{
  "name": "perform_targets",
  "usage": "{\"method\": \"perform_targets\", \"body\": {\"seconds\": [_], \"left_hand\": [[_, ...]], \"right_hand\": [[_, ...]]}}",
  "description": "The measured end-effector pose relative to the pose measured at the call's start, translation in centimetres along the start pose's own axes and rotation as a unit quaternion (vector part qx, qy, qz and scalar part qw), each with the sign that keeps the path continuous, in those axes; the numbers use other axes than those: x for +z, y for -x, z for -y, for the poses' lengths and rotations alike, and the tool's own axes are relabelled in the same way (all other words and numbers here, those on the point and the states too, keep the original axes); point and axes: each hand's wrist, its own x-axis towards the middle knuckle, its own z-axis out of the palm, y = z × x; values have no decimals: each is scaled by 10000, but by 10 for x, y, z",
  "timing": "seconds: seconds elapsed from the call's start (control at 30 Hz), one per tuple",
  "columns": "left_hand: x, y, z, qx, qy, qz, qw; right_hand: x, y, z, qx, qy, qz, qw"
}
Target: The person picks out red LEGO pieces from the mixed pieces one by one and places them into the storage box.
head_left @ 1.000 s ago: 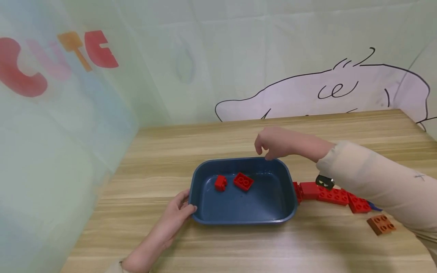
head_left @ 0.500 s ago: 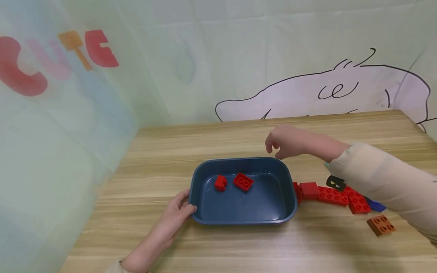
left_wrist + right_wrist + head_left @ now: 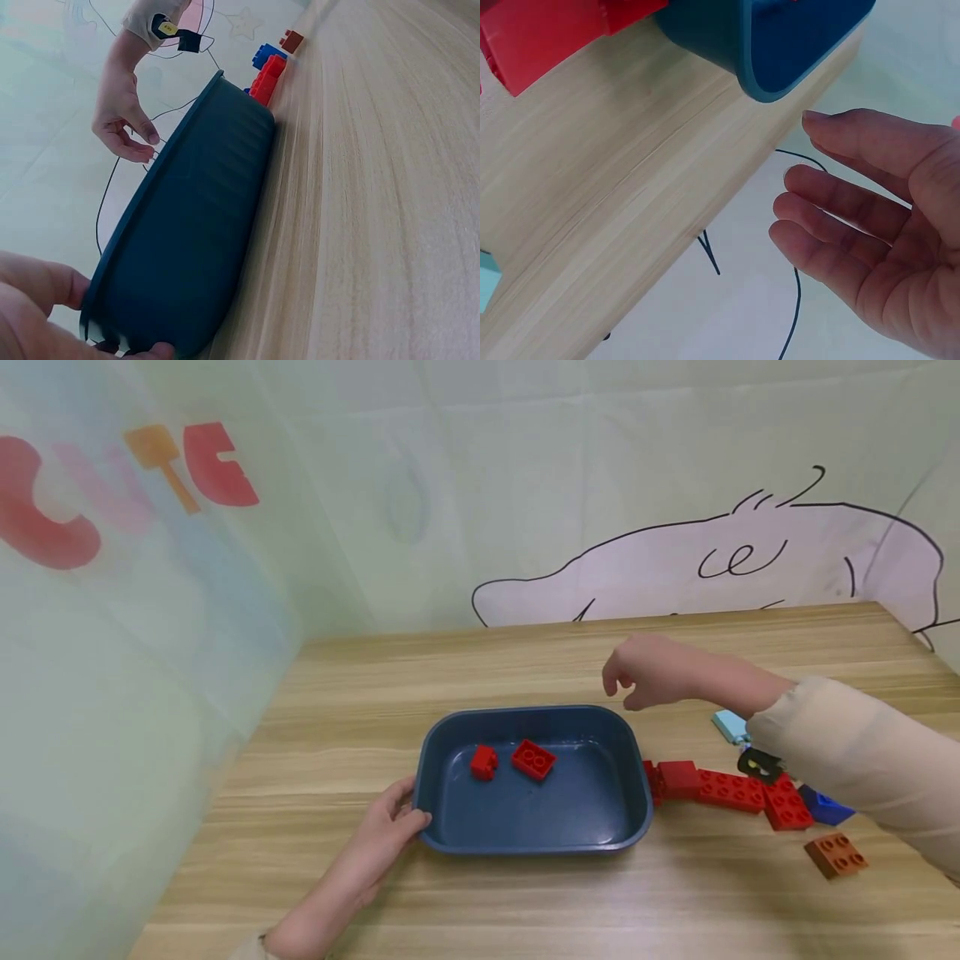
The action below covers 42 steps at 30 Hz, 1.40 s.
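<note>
While the left hand (image 3: 390, 818) grips the left edge of the blue tray (image 3: 540, 817) on the wooden table (image 3: 360, 693), the right hand (image 3: 654, 671) hangs just beyond its far right corner, thumb and fingers apart. Two red bricks (image 3: 534, 761) lie inside it, with a brick row (image 3: 731, 791) to its right.

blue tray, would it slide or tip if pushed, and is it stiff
The blue tray likely slides rather than tips, being wide and low. It seems stiff, showing no dent beside the gripping left hand.
</note>
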Motion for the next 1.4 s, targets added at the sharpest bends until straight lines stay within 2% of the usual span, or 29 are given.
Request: {"method": "perform_targets", "body": {"seconds": [0.57,0.9,1.4], "left_hand": [[0,0,-1,-42,-8,43,10000],[0,1,0,-16,-59,-24,10000],[0,2,-1,40,-119,-51,9999]], "right_hand": [[7,13,-8,202,-58,7,9998],[10,16,-11,181,-43,-59,9998],[17,21,-14,234,-194,97,9995]]}}
